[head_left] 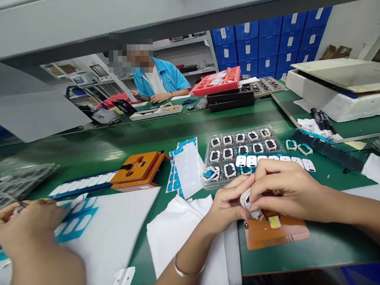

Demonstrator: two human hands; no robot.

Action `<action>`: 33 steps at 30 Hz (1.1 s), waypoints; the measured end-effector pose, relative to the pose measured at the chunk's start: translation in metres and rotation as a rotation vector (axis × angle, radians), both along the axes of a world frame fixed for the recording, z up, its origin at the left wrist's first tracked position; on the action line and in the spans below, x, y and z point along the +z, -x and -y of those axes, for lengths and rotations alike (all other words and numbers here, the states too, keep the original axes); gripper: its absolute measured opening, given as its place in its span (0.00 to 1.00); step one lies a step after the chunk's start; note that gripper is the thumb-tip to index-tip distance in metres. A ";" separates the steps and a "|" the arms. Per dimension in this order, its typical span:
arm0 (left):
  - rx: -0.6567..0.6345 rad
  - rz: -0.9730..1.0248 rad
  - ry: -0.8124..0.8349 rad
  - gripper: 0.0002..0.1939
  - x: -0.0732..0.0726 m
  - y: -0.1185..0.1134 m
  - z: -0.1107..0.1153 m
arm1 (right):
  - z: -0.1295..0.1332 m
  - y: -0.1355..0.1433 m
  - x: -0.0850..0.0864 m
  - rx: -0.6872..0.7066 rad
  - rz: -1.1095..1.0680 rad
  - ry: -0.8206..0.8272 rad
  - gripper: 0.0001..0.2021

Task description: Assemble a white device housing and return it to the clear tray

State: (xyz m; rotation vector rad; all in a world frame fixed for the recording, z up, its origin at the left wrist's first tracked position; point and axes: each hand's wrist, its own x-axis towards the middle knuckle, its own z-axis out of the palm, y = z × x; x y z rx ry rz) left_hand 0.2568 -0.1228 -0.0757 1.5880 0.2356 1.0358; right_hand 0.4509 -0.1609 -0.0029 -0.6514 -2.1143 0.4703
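My left hand (227,204), a bangle on its wrist, is closed round the edge of a small white watch housing (246,198). Pressed against the same piece from the other side, my right hand (282,190) has its fingers pinched together and covers much of it. Below both hands lies an orange-brown fixture plate (276,235) with a yellow piece (274,221) on it. Just beyond is a clear plastic tray (208,180) of similar white housings with dark insides. A strip of white rounded plates (285,159) lies across the tray's near right part.
White cloths (175,225) and sheets of blue stickers (173,174) are to my left, beside an orange fixture block (139,170). Another person's hand (32,221) works at the far left. A person in blue (172,75) sits opposite. Black markers (322,118) and a foam box (323,95) stand right.
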 end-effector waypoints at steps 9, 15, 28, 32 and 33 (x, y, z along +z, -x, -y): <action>0.066 -0.009 -0.006 0.29 0.002 0.001 0.000 | -0.001 0.001 -0.002 -0.012 -0.002 -0.105 0.06; 0.100 -0.028 0.034 0.31 -0.004 0.003 0.002 | 0.003 -0.001 -0.008 -0.151 0.210 -0.562 0.08; -0.004 -0.113 0.055 0.34 -0.002 0.008 0.006 | 0.003 0.002 -0.005 -0.073 0.062 -0.380 0.08; -0.027 -0.129 0.135 0.37 -0.002 0.006 0.010 | 0.004 0.005 -0.001 -0.084 -0.190 0.117 0.10; -0.052 -0.128 0.162 0.37 -0.002 0.005 0.011 | 0.004 0.005 -0.001 -0.099 -0.237 0.224 0.09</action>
